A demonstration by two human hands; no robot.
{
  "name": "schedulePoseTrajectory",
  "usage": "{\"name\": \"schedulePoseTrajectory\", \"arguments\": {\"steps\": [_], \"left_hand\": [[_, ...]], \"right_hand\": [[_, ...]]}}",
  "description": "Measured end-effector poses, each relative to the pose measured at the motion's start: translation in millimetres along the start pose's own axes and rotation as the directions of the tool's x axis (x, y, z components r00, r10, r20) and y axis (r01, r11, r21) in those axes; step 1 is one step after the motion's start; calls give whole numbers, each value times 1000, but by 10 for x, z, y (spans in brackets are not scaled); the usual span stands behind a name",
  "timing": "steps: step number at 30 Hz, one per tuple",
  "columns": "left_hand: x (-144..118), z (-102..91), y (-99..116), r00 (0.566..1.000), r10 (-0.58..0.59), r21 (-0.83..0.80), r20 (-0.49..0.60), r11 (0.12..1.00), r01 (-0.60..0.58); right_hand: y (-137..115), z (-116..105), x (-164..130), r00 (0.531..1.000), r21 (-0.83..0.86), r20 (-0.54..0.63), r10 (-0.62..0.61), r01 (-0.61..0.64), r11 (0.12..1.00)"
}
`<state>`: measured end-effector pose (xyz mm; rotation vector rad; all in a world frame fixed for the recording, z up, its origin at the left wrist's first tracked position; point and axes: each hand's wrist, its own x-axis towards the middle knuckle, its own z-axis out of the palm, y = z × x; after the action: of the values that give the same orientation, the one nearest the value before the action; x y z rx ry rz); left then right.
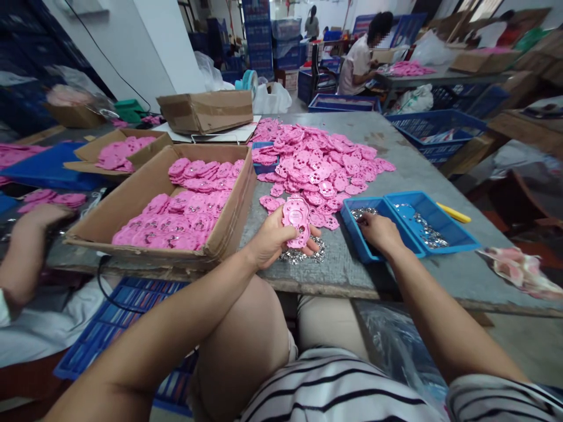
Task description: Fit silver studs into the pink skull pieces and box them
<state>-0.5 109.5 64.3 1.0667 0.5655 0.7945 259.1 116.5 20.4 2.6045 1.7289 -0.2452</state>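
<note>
**Pink parts at the desk**

Desk (396,158), grey, heaped with pink pieces (316,158). Cardboard box (145,199) part-filled. Blue tray (440,225): right hand (380,233) inside, grip hidden. Left hand (272,237) clasps pink plate (297,220) above small metal bits (303,255).

Glossy pink plastic piece (297,221), shiny metal bits (303,255), smooth blue plastic tray (457,237), matt cardboard box (132,202)

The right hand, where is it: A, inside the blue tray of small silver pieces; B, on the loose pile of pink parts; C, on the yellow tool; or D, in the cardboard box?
A: the right hand reaches into the near blue tray, fingers among the silver pieces, while the left hand holds a pink part above the table edge.
</note>
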Motion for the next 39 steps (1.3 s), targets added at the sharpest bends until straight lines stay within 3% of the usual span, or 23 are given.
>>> {"name": "schedulePoseTrajectory", "arguments": {"steps": [23,39], "left_hand": [[40,5,-78,997,28,76,-79,997,-22],[40,11,-72,982,-13,133,-189,990,39]], "right_hand": [[92,37,22,987,113,-158,-18,37,993],[131,102,85,974,153,-220,-52,87,984]]}}
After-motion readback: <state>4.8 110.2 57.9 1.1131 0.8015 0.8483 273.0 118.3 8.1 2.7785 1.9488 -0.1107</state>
